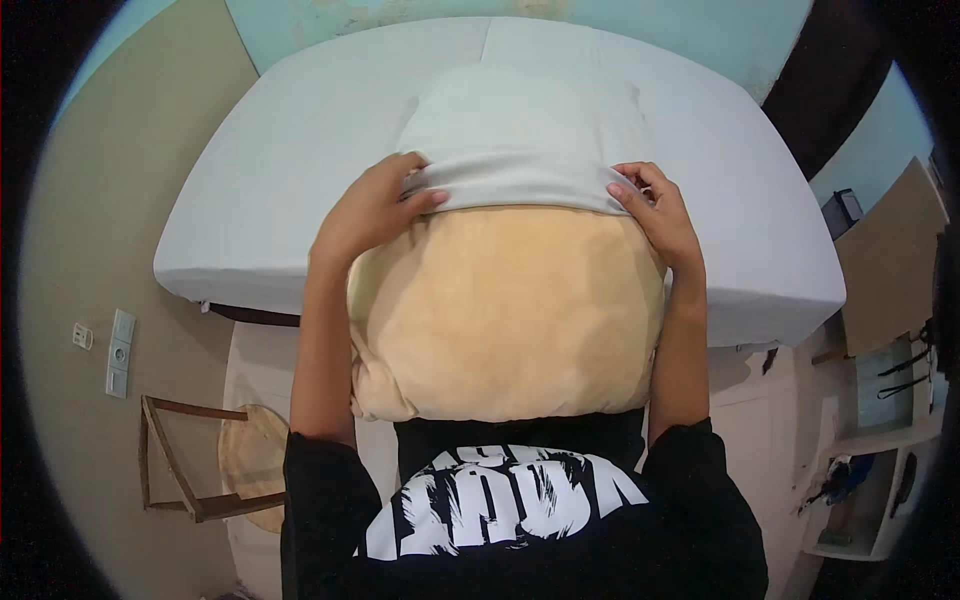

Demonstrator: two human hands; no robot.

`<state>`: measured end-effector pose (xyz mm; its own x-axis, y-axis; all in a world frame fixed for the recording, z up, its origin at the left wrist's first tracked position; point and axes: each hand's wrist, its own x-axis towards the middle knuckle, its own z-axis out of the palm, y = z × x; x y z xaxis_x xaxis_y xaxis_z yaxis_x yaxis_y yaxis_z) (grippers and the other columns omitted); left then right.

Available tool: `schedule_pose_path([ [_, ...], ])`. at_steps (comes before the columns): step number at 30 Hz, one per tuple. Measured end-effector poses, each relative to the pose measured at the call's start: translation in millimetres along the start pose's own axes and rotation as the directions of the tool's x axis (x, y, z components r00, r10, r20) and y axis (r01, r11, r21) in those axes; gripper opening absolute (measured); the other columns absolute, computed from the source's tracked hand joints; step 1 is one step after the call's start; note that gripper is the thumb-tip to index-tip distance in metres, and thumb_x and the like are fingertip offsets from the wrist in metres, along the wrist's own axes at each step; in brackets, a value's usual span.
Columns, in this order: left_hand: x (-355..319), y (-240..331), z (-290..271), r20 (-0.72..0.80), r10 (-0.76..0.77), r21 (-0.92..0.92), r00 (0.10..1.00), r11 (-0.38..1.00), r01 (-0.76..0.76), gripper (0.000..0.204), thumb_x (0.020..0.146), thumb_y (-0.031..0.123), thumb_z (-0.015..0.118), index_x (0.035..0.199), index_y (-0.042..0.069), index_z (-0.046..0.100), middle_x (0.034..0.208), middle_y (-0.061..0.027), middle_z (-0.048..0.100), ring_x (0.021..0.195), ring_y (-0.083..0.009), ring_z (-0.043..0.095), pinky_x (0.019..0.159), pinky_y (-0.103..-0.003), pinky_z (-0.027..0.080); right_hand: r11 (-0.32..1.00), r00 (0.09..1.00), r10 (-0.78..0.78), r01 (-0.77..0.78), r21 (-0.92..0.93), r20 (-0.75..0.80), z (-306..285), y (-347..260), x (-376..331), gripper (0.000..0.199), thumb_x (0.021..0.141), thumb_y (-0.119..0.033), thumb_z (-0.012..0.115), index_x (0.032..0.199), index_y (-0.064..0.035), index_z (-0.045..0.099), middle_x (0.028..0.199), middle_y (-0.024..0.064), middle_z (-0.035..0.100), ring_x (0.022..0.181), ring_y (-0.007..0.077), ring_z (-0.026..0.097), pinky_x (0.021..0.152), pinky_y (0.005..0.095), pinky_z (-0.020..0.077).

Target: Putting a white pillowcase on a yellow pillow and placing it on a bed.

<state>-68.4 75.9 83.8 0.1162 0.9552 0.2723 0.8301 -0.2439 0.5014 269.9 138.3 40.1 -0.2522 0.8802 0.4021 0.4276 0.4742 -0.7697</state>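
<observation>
A plump, pale yellow pillow [505,310] lies in front of me, its near end against my black shirt. Its far part is inside a white pillowcase [520,125], whose open edge runs straight across the pillow. My left hand [385,200] pinches that edge at its left corner, thumb on top. At the right corner my right hand [650,205] grips the same edge between thumb and curled fingers. The pillowcase spreads away from me over the bed [260,180], and the pillow's near half is uncovered.
The bed's near edge curves across at mid-height. On the left are a wall socket panel [119,353], a wooden frame [190,505] and a round wooden piece [253,450] on the floor. A shelf unit [865,480] with items inside stands on the right.
</observation>
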Motion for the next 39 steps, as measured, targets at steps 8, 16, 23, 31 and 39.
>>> schedule_pose_path([
  [8, 46.4, 39.6, 25.1, 0.126, 0.177, 0.102, 0.976, 0.976, -0.19, 0.042, 0.084, 0.035, 0.066, 0.11, 0.002, 0.061, 0.104, -0.0155, 0.062, 0.1, -0.0329, 0.058, 0.085, -0.039, 0.047, 0.999, 0.999, -0.002, 0.001, 0.04, 0.035, 1.2, -7.9, 2.6, 0.034, 0.086, -0.025, 0.068, 0.106, 0.0023, 0.062, 0.095, 0.0027, 0.06, 0.086, 0.0127, 0.049, 0.08, 0.0255, 0.0411],
  [16, 21.5, 39.6, 28.2, 0.061, 0.183, 0.025, 0.981, 0.982, -0.185, 0.033, 0.078, 0.024, 0.071, 0.1, 0.001, 0.061, 0.091, -0.0151, 0.06, 0.088, -0.0333, 0.057, 0.076, -0.041, 0.045, 0.982, 0.984, -0.178, 0.177, -0.058, -0.009, 2.4, -22.6, -6.0, 0.023, 0.079, -0.014, 0.072, 0.088, 0.0005, 0.056, 0.078, 0.004, 0.051, 0.076, 0.0147, 0.048, 0.073, 0.0292, 0.0415],
  [23, -4.5, 39.4, 44.2, -0.183, 0.307, 0.168, 0.934, 0.946, -0.278, 0.025, 0.069, 0.004, 0.071, 0.089, 0.003, 0.056, 0.086, -0.0098, 0.058, 0.083, -0.0302, 0.056, 0.071, -0.04, 0.043, 0.915, 0.907, -0.371, 0.321, -0.246, -0.198, 15.3, -17.4, -36.0, 0.022, 0.078, -0.009, 0.069, 0.088, 0.0012, 0.053, 0.08, 0.0138, 0.049, 0.075, 0.0301, 0.051, 0.069, 0.0376, 0.0441],
  [31, -45.6, 26.7, 40.1, -0.283, 0.421, 0.34, 0.862, 0.884, -0.32, 0.034, 0.061, -0.003, 0.068, 0.092, 0.008, 0.059, 0.087, -0.0052, 0.055, 0.087, -0.0248, 0.055, 0.084, -0.037, 0.041, 0.866, 0.911, -0.402, 0.346, -0.36, -0.092, -7.9, -17.6, -64.9, 0.022, 0.071, 0.002, 0.065, 0.087, 0.0002, 0.05, 0.085, 0.0127, 0.047, 0.079, 0.0309, 0.049, 0.072, 0.0376, 0.0441],
  [39, -74.3, -4.4, 35.8, -0.33, 0.166, 0.096, 0.929, 0.985, -0.142, 0.04, 0.057, -0.013, 0.062, 0.093, 0.005, 0.06, 0.088, -0.0077, 0.055, 0.081, -0.0263, 0.055, 0.07, -0.035, 0.045, 0.91, 0.917, -0.365, 0.314, -0.27, -0.16, -12.5, 13.7, -89.1, 0.021, 0.066, 0.006, 0.059, 0.081, -0.0015, 0.047, 0.077, 0.0113, 0.045, 0.071, 0.0295, 0.048, 0.063, 0.0359, 0.0427],
])
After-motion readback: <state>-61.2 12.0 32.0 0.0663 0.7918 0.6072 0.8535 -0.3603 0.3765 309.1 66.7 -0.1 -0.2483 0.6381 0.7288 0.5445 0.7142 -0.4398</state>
